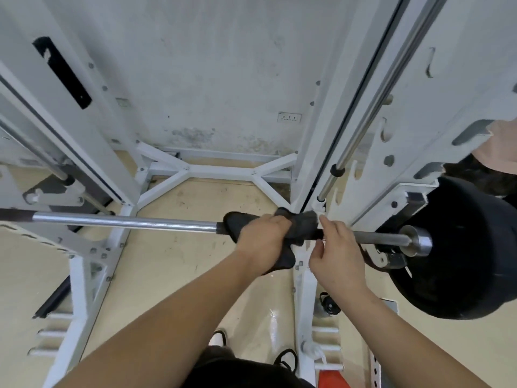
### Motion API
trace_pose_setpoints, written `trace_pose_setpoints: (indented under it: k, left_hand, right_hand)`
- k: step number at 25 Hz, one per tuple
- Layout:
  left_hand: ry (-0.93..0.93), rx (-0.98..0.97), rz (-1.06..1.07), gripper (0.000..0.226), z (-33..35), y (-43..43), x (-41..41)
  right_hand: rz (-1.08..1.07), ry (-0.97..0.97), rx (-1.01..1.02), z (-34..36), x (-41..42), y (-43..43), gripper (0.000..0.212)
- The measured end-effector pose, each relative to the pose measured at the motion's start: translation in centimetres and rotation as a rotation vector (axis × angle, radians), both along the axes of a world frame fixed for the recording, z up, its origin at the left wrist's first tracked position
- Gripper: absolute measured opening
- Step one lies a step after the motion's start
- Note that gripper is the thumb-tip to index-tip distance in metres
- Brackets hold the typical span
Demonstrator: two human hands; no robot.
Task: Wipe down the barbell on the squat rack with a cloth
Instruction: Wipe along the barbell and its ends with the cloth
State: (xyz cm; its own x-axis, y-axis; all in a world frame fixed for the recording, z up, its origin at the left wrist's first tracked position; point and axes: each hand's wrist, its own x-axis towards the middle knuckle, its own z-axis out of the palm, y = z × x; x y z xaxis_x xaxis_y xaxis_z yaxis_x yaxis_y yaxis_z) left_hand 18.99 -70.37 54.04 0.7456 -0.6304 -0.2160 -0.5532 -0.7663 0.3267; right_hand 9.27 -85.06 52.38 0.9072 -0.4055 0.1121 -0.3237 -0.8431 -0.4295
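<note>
Both hands grip: left (261, 233) clutches cloth (296, 222) (dark) on barbell (126, 221), right (335, 245) pinches bar.

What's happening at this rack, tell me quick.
A person is wiping the barbell on the white squat rack. The left hand presses a dark cloth around the bar near its right end. The right hand grips the bar just beside it, short of the black weight plate.
</note>
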Motion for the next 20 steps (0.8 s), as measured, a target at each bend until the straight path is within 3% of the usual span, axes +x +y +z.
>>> trace_pose_setpoints:
  k: [4,6,8,11,14,18,20]
  left_hand:
    - [-0.041,0.252,0.154,0.028,0.8,7.3,3.2]
    - [0.008,0.226,0.214,0.023,1.7,5.7,3.4]
    - [0.029,0.084,0.2,0.016,1.8,3.1,1.7]
    - [0.016,-0.377,0.188,0.018,-0.8,3.7,-2.8]
    - [0.335,-0.62,0.513,0.023,-2.7,8.0,-6.7]
    - [0.877,-0.787,1.279,0.021,-4.5,10.2,-6.2]
    - [1.022,-1.008,1.451,0.032,-4.3,9.8,-4.9]
  right_hand:
    - [0.019,0.005,-0.063,-0.8,1.3,2.1,0.037]
    - [0.033,0.033,-0.111,-1.2,1.5,2.6,0.035]
    - [0.064,0.062,-0.166,-1.5,1.4,3.0,0.035]
    - [0.087,0.054,-0.212,-1.2,1.4,2.9,0.026]
    - [0.118,0.023,-0.212,-0.7,1.8,2.9,0.035]
    - [0.186,0.011,-0.263,-0.7,2.7,3.7,0.027]
    - [0.193,0.038,-0.275,-0.9,3.3,3.5,0.022]
